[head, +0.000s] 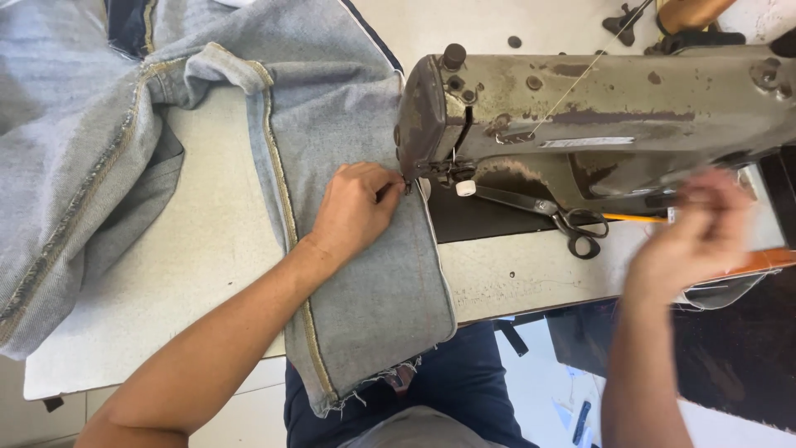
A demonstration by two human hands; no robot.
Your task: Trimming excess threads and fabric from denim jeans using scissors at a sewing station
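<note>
Pale blue denim (365,274) with a yellow-stitched seam lies inside out across the white table (199,249) and runs under the head of a worn grey-brown sewing machine (597,108). My left hand (355,207) rests on the denim with its fingertips pinched on the cloth right beside the needle. My right hand (692,236) is raised near the machine's right end, blurred by motion, fingers partly curled; I cannot see anything in it.
Black-handled scissors (547,214) and a yellow pencil (634,218) lie on the machine bed under the arm. A thin thread (580,79) runs diagonally over the machine's top. More bunched denim (75,166) hangs off the table's left side.
</note>
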